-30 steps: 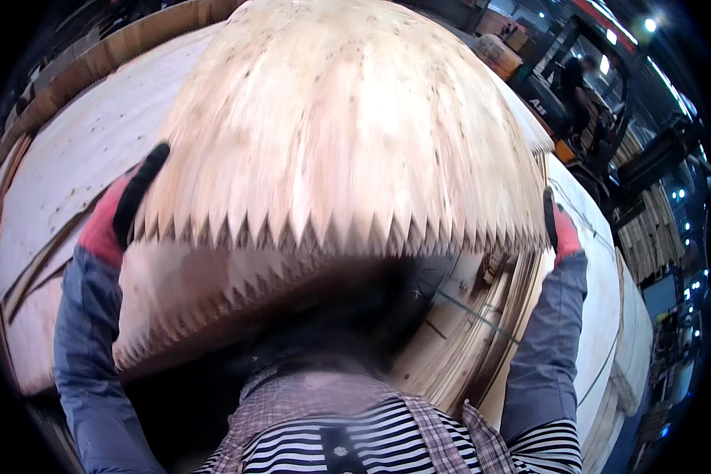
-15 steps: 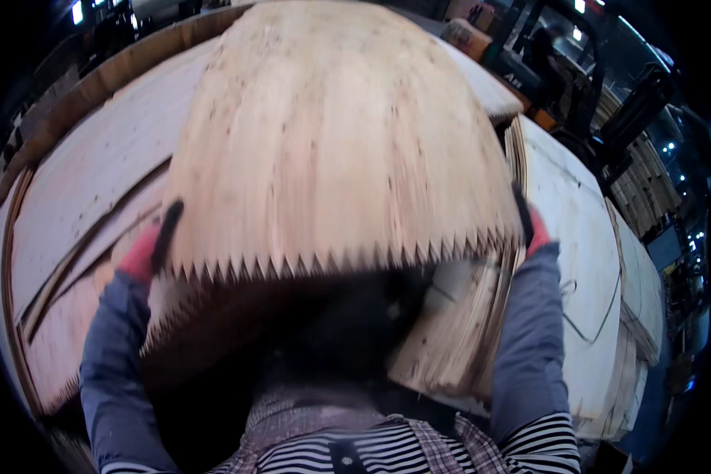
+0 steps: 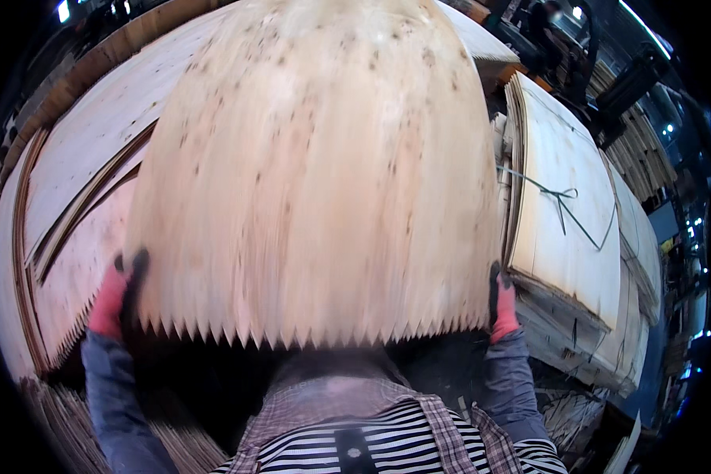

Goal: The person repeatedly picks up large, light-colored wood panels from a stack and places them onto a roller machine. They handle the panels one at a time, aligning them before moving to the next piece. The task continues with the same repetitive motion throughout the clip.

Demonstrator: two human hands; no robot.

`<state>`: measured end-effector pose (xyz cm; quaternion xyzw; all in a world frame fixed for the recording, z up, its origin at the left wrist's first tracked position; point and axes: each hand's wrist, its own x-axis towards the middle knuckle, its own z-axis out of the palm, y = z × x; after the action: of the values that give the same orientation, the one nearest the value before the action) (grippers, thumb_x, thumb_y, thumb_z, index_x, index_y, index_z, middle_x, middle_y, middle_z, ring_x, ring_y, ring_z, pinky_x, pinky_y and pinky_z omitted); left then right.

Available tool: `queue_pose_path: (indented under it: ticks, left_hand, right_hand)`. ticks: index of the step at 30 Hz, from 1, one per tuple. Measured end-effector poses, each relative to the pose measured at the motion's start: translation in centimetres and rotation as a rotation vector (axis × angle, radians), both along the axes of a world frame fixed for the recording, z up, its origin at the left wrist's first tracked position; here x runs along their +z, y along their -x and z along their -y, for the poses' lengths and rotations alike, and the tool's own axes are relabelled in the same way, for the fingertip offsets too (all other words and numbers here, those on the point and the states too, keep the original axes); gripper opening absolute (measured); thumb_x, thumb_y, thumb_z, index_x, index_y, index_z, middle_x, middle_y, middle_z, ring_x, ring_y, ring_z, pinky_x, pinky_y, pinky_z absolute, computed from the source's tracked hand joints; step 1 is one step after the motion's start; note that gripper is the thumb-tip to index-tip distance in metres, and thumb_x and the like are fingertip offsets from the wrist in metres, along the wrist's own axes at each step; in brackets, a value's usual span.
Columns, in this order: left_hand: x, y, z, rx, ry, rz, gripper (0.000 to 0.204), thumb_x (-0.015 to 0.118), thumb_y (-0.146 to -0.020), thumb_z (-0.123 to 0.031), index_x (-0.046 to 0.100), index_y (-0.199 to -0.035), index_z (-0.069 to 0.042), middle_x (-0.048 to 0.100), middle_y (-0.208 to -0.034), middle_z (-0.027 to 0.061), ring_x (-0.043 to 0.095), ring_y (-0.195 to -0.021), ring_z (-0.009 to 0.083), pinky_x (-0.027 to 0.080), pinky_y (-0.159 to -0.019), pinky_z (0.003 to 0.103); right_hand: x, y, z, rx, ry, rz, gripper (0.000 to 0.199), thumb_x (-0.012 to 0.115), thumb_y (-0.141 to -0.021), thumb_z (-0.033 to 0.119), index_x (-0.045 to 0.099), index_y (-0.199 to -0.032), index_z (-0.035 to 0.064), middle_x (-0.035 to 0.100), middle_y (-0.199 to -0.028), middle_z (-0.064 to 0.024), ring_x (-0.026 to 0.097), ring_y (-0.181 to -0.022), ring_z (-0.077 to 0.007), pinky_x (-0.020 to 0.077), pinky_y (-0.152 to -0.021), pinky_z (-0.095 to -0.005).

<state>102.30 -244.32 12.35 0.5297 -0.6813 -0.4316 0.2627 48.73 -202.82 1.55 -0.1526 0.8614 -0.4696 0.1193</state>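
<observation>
A large pale wood veneer sheet (image 3: 316,197) spans the middle of the view, its near edge cut in a row of sharp teeth. My left hand (image 3: 118,294), in a red glove with dark fingers, grips the sheet's left side just above the toothed edge. On the opposite side, my right hand (image 3: 502,302), gloved alike, is closed on the right edge. The thumbs lie along the sheet's edges, while the other fingers are mostly hidden beneath it. Whatever lies under the sheet is hidden too.
More veneer sheets (image 3: 110,126) lie in a layered pile on the left. A bundle of sheets tied with green cord (image 3: 569,213) stands at the right. Stacked veneer edges (image 3: 178,434) show at lower left. Far right, a person (image 3: 543,31) is beside dark machinery.
Both hands have drawn the veneer sheet toward my body and lower in view, with its toothed edge now near my chest. More of the tied bundle on the right shows.
</observation>
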Motion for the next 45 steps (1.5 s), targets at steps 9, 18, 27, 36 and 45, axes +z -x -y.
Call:
queue_pose_path:
  ticks: [9, 18, 27, 36, 45]
  left_hand:
    - [-12.7, -6.4, -17.1, 0.201, -0.075, 0.136, 0.049, 0.061, -0.076, -0.021, 0.041, -0.114, 0.002, 0.052, -0.105, 0.0155, 0.051, -0.096, 0.0227, 0.040, -0.083, 0.032]
    - [-17.8, -3.8, -24.8, 0.189, -0.165, -0.215, 0.037, 0.059, -0.079, -0.022, 0.045, -0.105, -0.001, 0.055, -0.092, 0.0067, 0.053, -0.088, 0.0148, 0.044, -0.074, 0.028]
    - [-22.5, -5.8, -21.8, 0.045, -0.336, -0.142, 0.056, 0.063, -0.074, -0.014, 0.034, -0.120, 0.000, 0.050, -0.110, 0.0126, 0.049, -0.099, 0.0193, 0.041, -0.083, 0.031]
    - [-6.8, -1.8, -12.9, -0.012, -0.351, -0.158, 0.056, 0.055, -0.078, -0.013, 0.027, -0.125, -0.001, 0.044, -0.118, 0.0093, 0.042, -0.108, 0.0185, 0.036, -0.089, 0.031]
    - [-2.7, 16.0, -2.4, -0.147, -0.149, -0.284, 0.054, 0.053, -0.079, -0.017, 0.029, -0.124, -0.001, 0.044, -0.118, 0.0093, 0.042, -0.107, 0.0185, 0.036, -0.089, 0.030]
  right_hand:
    - [-15.6, -0.7, -14.6, -0.023, -0.084, 0.060, 0.053, 0.053, -0.080, 0.029, 0.036, -0.117, -0.0055, 0.046, -0.113, -0.0238, 0.045, -0.103, -0.0342, 0.0362, -0.086, -0.0381]
    - [-17.2, 2.9, -16.0, 0.112, -0.231, -0.076, 0.064, 0.052, -0.078, 0.042, 0.037, -0.117, -0.0060, 0.043, -0.115, -0.0265, 0.041, -0.108, -0.0363, 0.0332, -0.090, -0.0391]
    - [-10.7, 0.6, -11.7, -0.030, 0.339, 1.024, 0.057, 0.048, -0.081, 0.041, 0.042, -0.114, -0.0053, 0.046, -0.115, -0.0202, 0.044, -0.105, -0.0326, 0.0338, -0.091, -0.0370]
    - [4.3, 8.7, 8.0, -0.049, 0.145, -0.053, 0.048, 0.041, -0.087, 0.030, 0.032, -0.123, 0.0001, 0.041, -0.122, -0.0113, 0.042, -0.109, -0.0225, 0.0348, -0.090, -0.0322]
    - [0.3, 17.9, 15.7, 0.178, 0.511, 0.850, 0.037, 0.047, -0.083, 0.035, 0.052, -0.104, 0.0055, 0.057, -0.097, -0.0048, 0.055, -0.080, -0.0149, 0.0430, -0.071, -0.0273]
